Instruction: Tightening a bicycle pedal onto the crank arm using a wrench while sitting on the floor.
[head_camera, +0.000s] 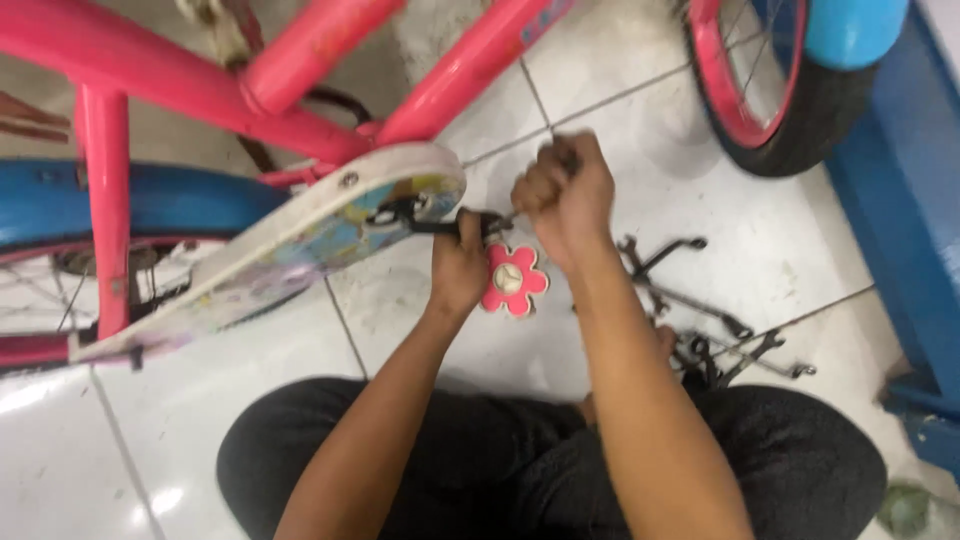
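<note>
A pink child's bicycle frame (300, 50) stands over a white tiled floor, with a white printed chain guard (300, 235) slanting across the middle. My left hand (458, 265) is closed around the black crank arm (430, 225) just right of the chain guard's round end. My right hand (562, 195) is fisted around a thin tool handle whose tip points at the crank end; most of the tool is hidden in the fist. A pink flower-shaped pedal (513, 280) with a white centre sits between my two wrists.
Several black metal wrenches and brackets (700, 320) lie on the tiles at the right. The front wheel with a black tyre (790, 130) and blue mudguard (850, 30) is at upper right, beside a blue stand (900, 230). The rear blue mudguard (150, 200) is at left. My dark-trousered legs (520, 460) fill the bottom.
</note>
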